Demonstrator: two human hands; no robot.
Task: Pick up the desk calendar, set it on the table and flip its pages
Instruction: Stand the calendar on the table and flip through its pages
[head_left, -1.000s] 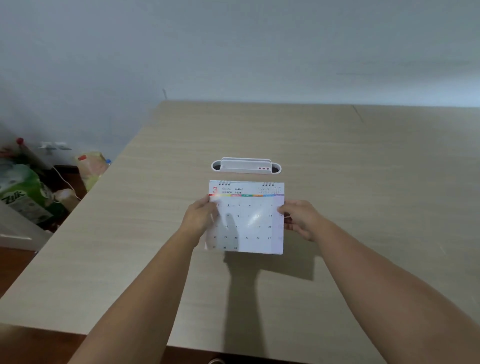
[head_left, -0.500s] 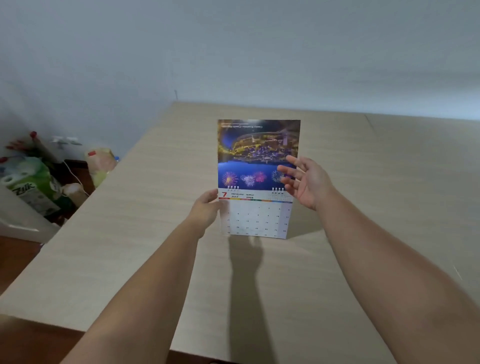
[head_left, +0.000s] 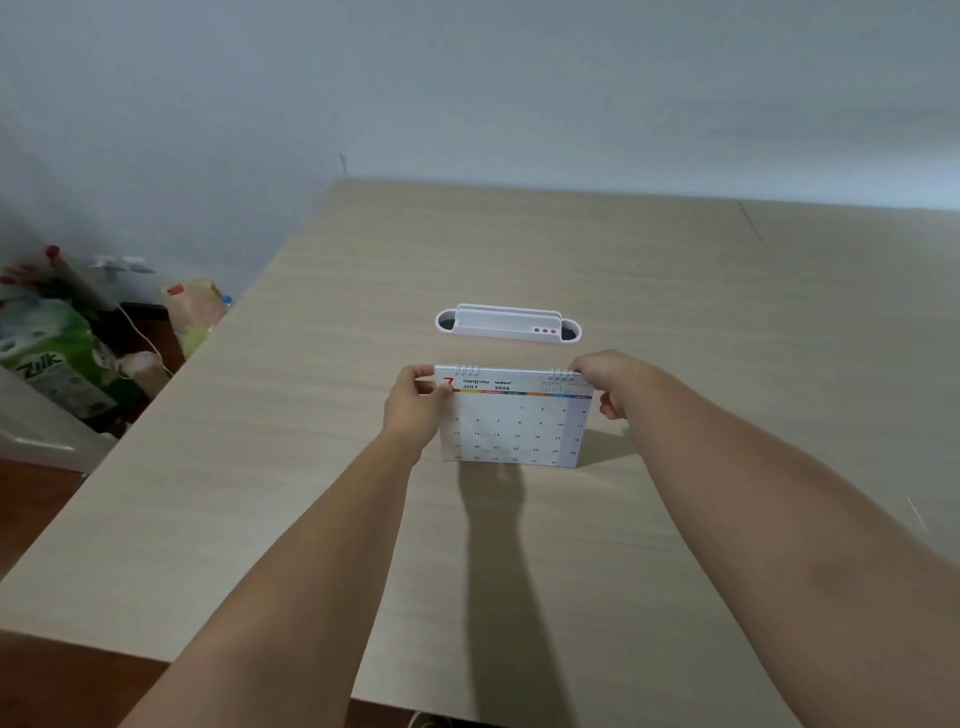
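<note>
The desk calendar (head_left: 511, 426) stands near the middle of the wooden table (head_left: 675, 312), its white July 2026 page with a rainbow strip facing me and spiral rings along its top edge. My left hand (head_left: 415, 405) pinches the calendar's upper left corner. My right hand (head_left: 608, 379) grips the upper right corner by the rings. The calendar's lower edge looks to rest on the table; I cannot tell this for sure.
A white plastic holder (head_left: 508, 325) with slots lies on the table just behind the calendar. Off the table's left edge, on the floor, are a green tissue pack (head_left: 49, 353), bags (head_left: 192, 312) and a white cord.
A page with a night-city photo that stood raised half a second ago has gone over the back. The front now shows July instead of March. My right hand moved to the top right corner.
</note>
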